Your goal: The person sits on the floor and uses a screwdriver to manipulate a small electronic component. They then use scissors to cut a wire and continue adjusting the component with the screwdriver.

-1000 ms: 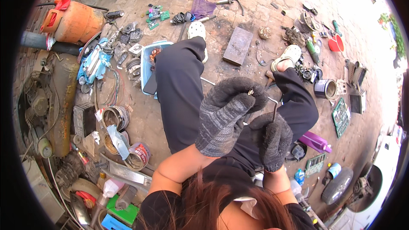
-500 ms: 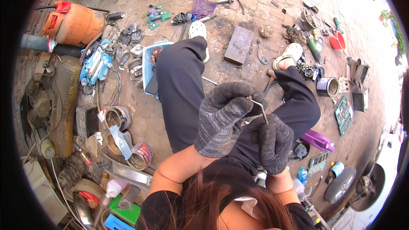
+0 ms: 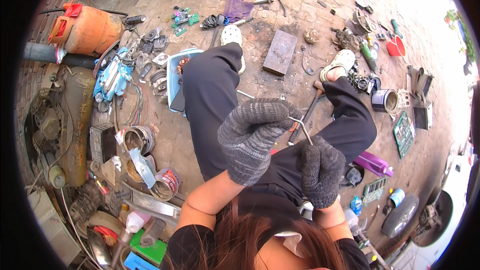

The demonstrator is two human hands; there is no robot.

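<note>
Both my hands wear dark grey knitted gloves and are raised over my lap. My right hand [image 3: 323,172] is closed around the lower end of a thin bent metal rod [image 3: 303,129], which points up and to the left. At its upper end the rod bends sharply, and that tip lies by the fingertips of my left hand [image 3: 255,137]. The left fingers are curled together; what they grip, if anything, is hidden. A small orange-red bit [image 3: 294,126] shows beside them. Behind the rod, a hammer [image 3: 312,102] lies on the ground between my legs.
A dark metal block [image 3: 280,52] sits on the brick ground ahead. To the left are a blue tub [image 3: 175,72], opened cans [image 3: 165,184] and an orange gas cylinder [image 3: 95,29]. On the right lie a purple bottle [image 3: 372,164], green circuit boards [image 3: 403,135] and a paint can [image 3: 385,101].
My left hand has shifted left and away from the rod's tip, uncovering more of the hammer's handle. My right hand keeps hold of the rod nearly in place.
</note>
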